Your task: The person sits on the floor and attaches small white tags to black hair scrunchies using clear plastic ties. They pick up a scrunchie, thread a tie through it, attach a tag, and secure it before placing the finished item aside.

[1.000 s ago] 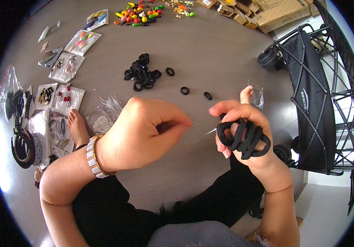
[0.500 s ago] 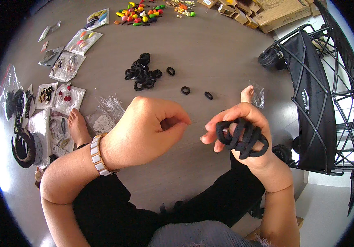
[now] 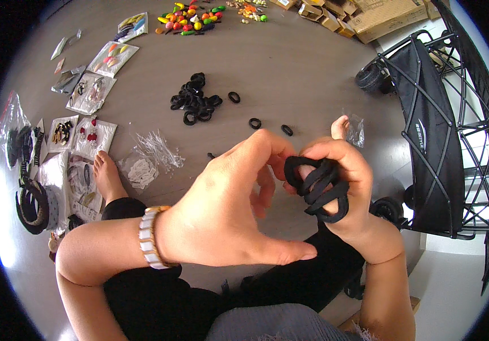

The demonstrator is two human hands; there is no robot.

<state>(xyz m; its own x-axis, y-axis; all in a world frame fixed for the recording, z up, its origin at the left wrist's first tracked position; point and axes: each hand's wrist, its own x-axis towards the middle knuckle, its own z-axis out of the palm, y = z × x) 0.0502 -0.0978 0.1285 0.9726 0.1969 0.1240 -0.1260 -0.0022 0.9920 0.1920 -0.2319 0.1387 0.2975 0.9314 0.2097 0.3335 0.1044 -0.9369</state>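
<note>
1. Black elastic fabric hair ties (image 3: 319,187), several of them looped together, sit around the fingers of my right hand (image 3: 344,187), which is curled closed on the bunch just above my lap.
2. My left hand (image 3: 230,210) is right beside them, fingers bent and its fingertips (image 3: 281,156) touching the top of the bunch, pinching at one loop as far as I can tell; the exact grip is hidden behind my own fingers. A pale link bracelet (image 3: 149,238) is on that wrist.
3. I judge the gathering partly done: a good handful is already on my right hand.
4. Left to go: a loose pile of black ties (image 3: 194,99) lies well apart on the grey floor (image 3: 290,62), with three single ties (image 3: 254,123) scattered between it and my hands.
5. Further out, clear packets of small accessories (image 3: 88,94) lie to my left, bright coloured beads (image 3: 190,17) at the far edge, and a black folding wagon (image 3: 432,125) stands to my right.
</note>
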